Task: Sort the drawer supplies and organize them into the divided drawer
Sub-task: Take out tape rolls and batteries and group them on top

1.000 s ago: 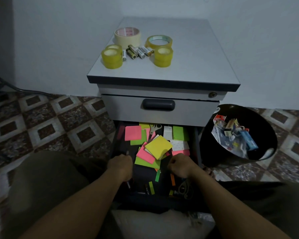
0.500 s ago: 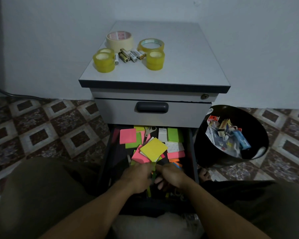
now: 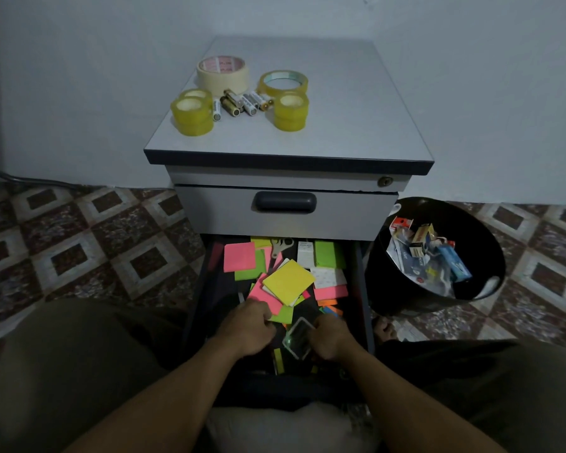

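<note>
The lower drawer (image 3: 361, 289) is pulled open and full of loose sticky-note pads: a yellow pad (image 3: 288, 281) on top, a pink pad (image 3: 239, 256), green pads (image 3: 329, 255), and scissors (image 3: 281, 246) at the back. Both my hands are inside the drawer's front half. My right hand (image 3: 332, 341) grips the edge of a small clear plastic case (image 3: 297, 338), which is tilted up between the hands. My left hand (image 3: 250, 328) is curled shut beside the case, by a green pad (image 3: 283, 314); what its fingers hold is hidden.
On the cabinet top (image 3: 356, 119) stand tape rolls (image 3: 192, 116) and several batteries (image 3: 242, 103). The upper drawer (image 3: 285, 202) is closed. A black bin (image 3: 438, 253) with packaging stands on the right. My knees flank the drawer on the tiled floor.
My hands came together from the drawer's sides to its front middle, and the clear case has come up between them. The camera shifted slightly.
</note>
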Action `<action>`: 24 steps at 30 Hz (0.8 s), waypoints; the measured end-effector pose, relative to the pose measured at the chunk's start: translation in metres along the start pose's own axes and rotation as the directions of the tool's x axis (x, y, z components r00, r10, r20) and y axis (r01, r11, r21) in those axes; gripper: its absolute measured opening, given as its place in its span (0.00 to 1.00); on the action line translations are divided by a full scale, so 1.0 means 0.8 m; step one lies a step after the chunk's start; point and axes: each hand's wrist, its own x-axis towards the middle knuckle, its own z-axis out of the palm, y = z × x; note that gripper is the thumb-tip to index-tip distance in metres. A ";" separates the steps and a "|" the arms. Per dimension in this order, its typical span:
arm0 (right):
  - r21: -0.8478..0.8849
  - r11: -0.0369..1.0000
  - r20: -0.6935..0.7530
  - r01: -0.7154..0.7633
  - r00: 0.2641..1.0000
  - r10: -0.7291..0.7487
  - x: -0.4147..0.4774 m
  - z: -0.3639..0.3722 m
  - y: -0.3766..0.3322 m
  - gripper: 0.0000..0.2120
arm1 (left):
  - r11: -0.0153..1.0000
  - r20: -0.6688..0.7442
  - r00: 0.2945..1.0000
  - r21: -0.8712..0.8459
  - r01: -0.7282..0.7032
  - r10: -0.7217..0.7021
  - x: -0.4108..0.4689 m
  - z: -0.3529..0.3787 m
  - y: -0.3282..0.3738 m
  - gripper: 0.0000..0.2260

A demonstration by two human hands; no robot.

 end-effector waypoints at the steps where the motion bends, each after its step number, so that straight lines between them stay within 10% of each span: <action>1: -0.043 0.999 0.023 0.011 1.000 -0.011 -0.001 0.001 -0.001 0.16 | 1.000 0.036 0.999 0.024 0.001 -0.002 -0.002 0.001 -0.001 0.09; 16: -0.098 0.993 -0.045 0.062 0.997 -0.066 0.002 0.009 0.001 0.12 | 0.919 0.317 0.948 0.363 -0.155 0.034 -0.005 0.012 -0.004 0.18; 24: -0.087 0.995 -0.058 0.051 0.997 -0.056 0.000 0.007 0.005 0.12 | 0.992 0.265 0.964 0.121 -0.035 0.002 -0.004 -0.001 -0.007 0.23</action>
